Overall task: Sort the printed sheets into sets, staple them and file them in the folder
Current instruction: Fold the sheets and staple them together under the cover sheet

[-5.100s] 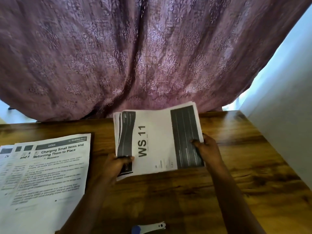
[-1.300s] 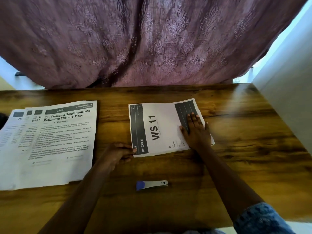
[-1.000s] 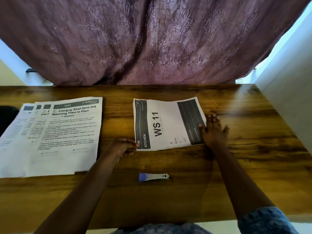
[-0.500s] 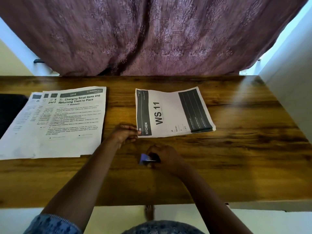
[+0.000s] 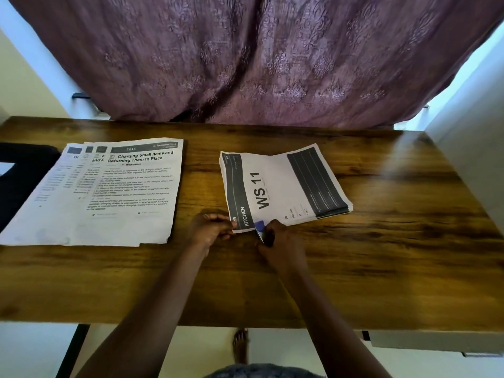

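Observation:
A stack of printed sheets headed "WS 11 KITCHEN" (image 5: 283, 186) lies turned sideways on the wooden table (image 5: 381, 255). My left hand (image 5: 211, 227) pinches the stack's near left corner. My right hand (image 5: 281, 238) grips a small blue and white stapler (image 5: 259, 229), whose blue end sits at the stack's near edge just right of that corner. A fanned spread of other printed sheets (image 5: 109, 192), topped by "Charging Small Items and Returning Them to Place", lies on the left of the table.
A dark object (image 5: 19, 181) lies at the table's left edge, partly under the fanned sheets. A purple curtain (image 5: 259, 58) hangs behind the table. A white wall (image 5: 474, 148) bounds the right side. A bare foot (image 5: 241, 345) shows below the near edge.
My right hand left the stack, picked the stapler up off the table and brought it to the stack's near left edge. My left hand stayed at the corner.

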The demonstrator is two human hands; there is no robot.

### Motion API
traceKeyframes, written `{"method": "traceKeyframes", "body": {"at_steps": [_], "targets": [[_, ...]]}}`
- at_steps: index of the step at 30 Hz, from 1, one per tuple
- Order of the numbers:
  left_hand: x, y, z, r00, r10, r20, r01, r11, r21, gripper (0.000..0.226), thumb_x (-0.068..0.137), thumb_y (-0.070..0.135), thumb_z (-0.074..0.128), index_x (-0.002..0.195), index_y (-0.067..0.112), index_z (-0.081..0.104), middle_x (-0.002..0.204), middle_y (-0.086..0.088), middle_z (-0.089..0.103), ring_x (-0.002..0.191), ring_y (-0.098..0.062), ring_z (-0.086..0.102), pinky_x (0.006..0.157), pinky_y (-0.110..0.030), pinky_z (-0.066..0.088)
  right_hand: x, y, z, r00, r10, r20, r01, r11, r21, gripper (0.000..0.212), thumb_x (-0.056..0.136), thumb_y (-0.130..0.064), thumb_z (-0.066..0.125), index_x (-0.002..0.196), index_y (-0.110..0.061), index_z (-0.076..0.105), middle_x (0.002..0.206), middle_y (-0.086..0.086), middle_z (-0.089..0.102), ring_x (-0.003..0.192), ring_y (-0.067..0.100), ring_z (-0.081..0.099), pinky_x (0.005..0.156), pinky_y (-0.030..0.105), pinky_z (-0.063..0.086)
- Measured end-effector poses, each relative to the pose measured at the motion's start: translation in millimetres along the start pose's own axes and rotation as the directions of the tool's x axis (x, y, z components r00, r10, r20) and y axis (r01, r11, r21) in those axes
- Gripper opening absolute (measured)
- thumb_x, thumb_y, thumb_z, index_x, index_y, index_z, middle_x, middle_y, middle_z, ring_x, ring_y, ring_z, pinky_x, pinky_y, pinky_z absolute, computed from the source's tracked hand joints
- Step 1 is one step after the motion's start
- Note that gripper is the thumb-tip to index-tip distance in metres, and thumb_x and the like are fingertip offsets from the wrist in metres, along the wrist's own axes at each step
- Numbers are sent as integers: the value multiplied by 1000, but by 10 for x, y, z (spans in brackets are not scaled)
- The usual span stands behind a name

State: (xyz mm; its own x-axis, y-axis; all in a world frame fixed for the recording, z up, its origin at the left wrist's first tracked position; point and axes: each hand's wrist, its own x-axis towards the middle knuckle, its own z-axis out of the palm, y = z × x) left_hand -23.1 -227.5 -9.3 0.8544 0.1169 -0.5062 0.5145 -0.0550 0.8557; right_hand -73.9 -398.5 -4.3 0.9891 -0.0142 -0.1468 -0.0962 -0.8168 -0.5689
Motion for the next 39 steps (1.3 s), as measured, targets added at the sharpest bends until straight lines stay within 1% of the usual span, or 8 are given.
{"method": "traceKeyframes", "body": {"at_steps": [5, 10, 16, 21, 26, 34, 37, 39], "targets": [[-18, -21, -11, 999, -55, 3, 55, 996, -64, 14, 76, 1, 75, 85, 10, 67, 79, -6, 72, 60, -11, 68, 52, -20, 55, -16, -25, 79, 999, -37, -9, 36, 998, -45, 31, 83, -32, 68, 106, -20, 51, 101, -2, 61, 87, 13, 58, 72, 24, 48], [-57, -33, 8, 998, -54, 16, 55, 994, -90, 13, 78, -1, 73, 84, 8, 67, 72, -7, 71, 52, -9, 67, 48, -19, 53, -53, -55, 97, 996, -93, -13, 92, 994, -53, 26, 84, -31, 66, 101, -19, 51, 98, -3, 60, 82, 12, 56, 65, 20, 39], [-108, -65, 17, 1000, -15, 4, 15, 996, -91, 13, 78, -2, 73, 83, 8, 66, 76, -8, 71, 54, -9, 68, 49, -17, 53, -73, -120, 115, 999, 6, -52, -3, 999, 48, 21, 84, -30, 68, 96, -22, 52, 88, -5, 62, 78, 10, 58, 68, 23, 50], [-124, -85, 9, 1000, 15, 5, -14, 994, -104, 16, 76, -3, 74, 80, 9, 65, 73, -5, 71, 57, -11, 69, 53, -18, 54, -90, -107, 92, 998, 38, -59, -33, 995, 90, 29, 83, -31, 69, 104, -18, 53, 85, -7, 56, 75, 9, 54, 60, 21, 38], [-139, -90, 3, 1000, 30, 8, -29, 992, -121, 16, 77, -3, 74, 79, 10, 64, 68, -2, 71, 56, -9, 68, 54, -18, 55, -79, -109, 69, 998, 63, -21, -60, 992, 114, 30, 84, -31, 69, 106, -19, 52, 92, -2, 63, 77, 10, 55, 58, 18, 38], [-127, -89, -33, 1000, 8, 2, -7, 985, -172, 15, 77, -3, 73, 81, 9, 65, 80, -9, 71, 60, -12, 70, 54, -19, 54, -70, -108, 53, 998, 69, 9, -69, 977, 202, 33, 91, -33, 60, 119, -17, 58, 110, -1, 67, 94, 16, 64, 73, 25, 49], [-127, -78, -23, 1000, -1, 10, 2, 987, -163, 13, 78, -2, 73, 82, 8, 66, 80, -10, 72, 60, -12, 70, 55, -19, 55, -106, -85, -20, 978, 160, 138, -206, 858, 470, 27, 98, -28, 48, 121, -17, 56, 117, 7, 62, 87, 18, 64, 78, 34, 55], [-127, -71, -10, 1000, -7, 12, 9, 985, -175, 12, 79, -3, 71, 83, 7, 65, 79, -10, 71, 58, -11, 69, 56, -19, 56, -128, -110, -79, 937, 229, 262, -346, 700, 624, 23, 99, -32, 43, 117, -21, 53, 114, 10, 61, 79, 18, 62, 66, 31, 53]]}}
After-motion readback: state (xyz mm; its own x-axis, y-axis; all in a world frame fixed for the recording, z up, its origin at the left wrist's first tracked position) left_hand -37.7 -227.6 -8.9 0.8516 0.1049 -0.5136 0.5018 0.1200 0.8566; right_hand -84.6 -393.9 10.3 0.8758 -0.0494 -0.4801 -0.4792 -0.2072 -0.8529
